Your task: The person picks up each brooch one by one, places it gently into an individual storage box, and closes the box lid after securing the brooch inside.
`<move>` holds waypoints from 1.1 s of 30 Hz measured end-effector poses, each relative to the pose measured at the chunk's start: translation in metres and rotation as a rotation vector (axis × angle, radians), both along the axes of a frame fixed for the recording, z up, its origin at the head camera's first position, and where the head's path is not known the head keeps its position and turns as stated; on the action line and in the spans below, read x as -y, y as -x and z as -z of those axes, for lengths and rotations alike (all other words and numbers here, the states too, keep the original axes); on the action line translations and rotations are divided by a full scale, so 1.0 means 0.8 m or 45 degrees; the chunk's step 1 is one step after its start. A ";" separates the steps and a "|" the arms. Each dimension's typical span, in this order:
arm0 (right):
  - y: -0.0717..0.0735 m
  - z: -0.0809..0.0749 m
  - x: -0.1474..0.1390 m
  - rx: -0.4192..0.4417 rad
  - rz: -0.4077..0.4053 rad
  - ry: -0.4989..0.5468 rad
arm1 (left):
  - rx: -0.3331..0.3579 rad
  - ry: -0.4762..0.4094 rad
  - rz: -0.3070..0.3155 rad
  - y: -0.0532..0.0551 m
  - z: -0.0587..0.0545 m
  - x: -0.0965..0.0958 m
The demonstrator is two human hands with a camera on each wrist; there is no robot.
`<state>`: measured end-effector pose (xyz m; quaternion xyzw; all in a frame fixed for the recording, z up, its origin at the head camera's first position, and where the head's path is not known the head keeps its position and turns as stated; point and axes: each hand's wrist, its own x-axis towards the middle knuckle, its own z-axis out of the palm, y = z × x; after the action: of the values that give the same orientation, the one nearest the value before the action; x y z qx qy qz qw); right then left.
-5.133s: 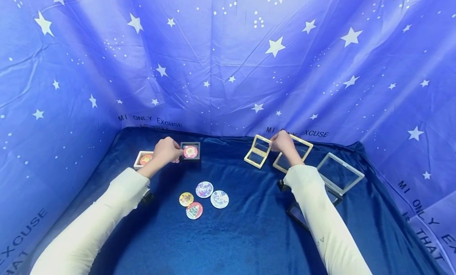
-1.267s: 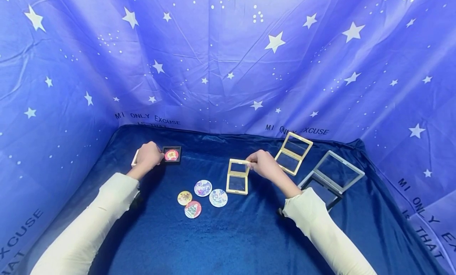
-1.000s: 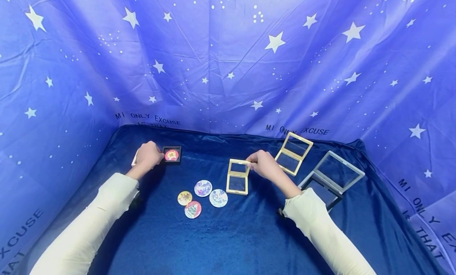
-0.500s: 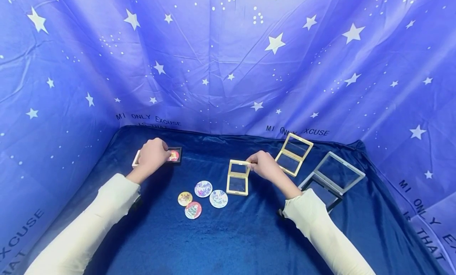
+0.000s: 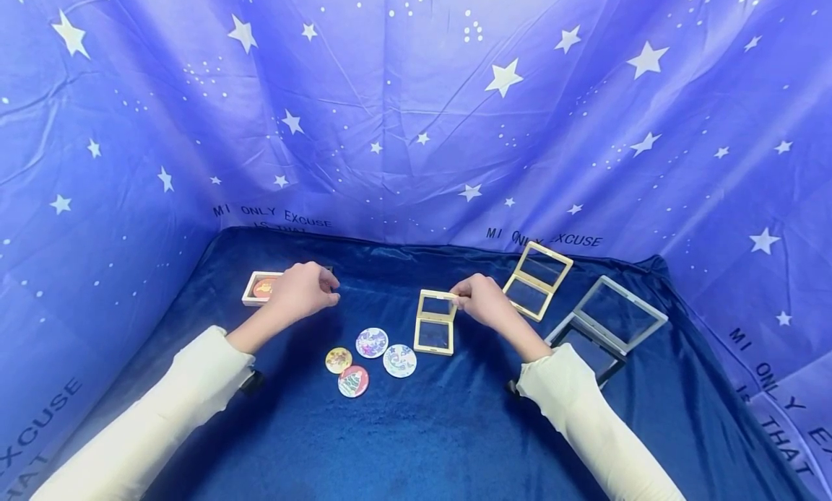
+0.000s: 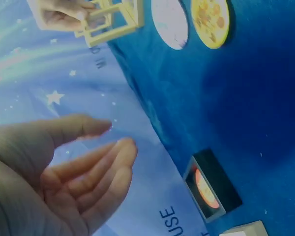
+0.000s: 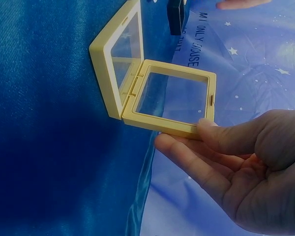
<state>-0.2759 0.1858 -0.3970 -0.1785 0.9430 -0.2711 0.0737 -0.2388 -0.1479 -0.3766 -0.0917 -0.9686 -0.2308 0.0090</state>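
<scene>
My right hand (image 5: 484, 302) pinches a small yellow display frame (image 5: 434, 318) at its upper right edge. The frame is hinged open, with clear film in both halves; the right wrist view shows thumb and fingertips on its rim. My left hand (image 5: 300, 292) holds nothing, its fingers loosely bent with a gap to the thumb in the left wrist view. Below it, in that view, stands a black frame (image 6: 223, 182) with a red round badge inside, mostly hidden behind the hand in the head view. A white frame (image 5: 250, 290) with an orange badge is partly covered by this hand.
Round badges lie in the middle: purple (image 5: 372, 343), pale blue (image 5: 399, 361), yellow (image 5: 339, 360) and red with a tree (image 5: 353, 381). At right stand another open yellow frame (image 5: 537, 280) and a larger open grey-edged frame (image 5: 617, 313). A starry curtain (image 5: 416, 125) surrounds the cloth.
My right hand has brought the yellow frame left and nearer. The black frame has moved left beside the white one; my left hand has let go and come away rightward.
</scene>
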 end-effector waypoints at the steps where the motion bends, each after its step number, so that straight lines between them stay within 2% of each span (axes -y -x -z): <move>1: 0.000 0.000 0.000 -0.002 -0.002 -0.002 | 0.013 0.002 0.047 -0.002 -0.001 -0.001; 6: 0.000 0.000 0.000 -0.001 -0.004 -0.008 | 0.039 0.058 0.266 -0.007 -0.001 -0.006; 9: 0.000 0.000 0.000 0.010 0.003 -0.005 | 0.094 0.086 0.354 -0.010 0.000 -0.008; 13: 0.000 0.001 0.000 0.018 0.008 -0.005 | 0.202 0.070 0.447 -0.014 0.004 -0.010; 18: -0.001 -0.001 0.002 0.012 0.004 -0.012 | 0.243 0.085 0.569 -0.016 0.012 -0.013; 20: -0.001 -0.001 0.001 0.007 0.001 -0.014 | 0.265 0.124 0.588 -0.015 0.015 -0.015; 26: -0.002 -0.002 0.001 -0.009 -0.006 -0.022 | 0.346 0.275 0.583 -0.018 0.026 -0.020; 33: -0.002 -0.003 0.001 0.002 0.000 -0.015 | 0.414 0.310 0.572 -0.023 0.034 -0.023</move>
<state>-0.2741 0.1849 -0.3949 -0.1779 0.9445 -0.2656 0.0757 -0.2203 -0.1295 -0.4037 -0.2660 -0.9334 -0.1209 -0.2086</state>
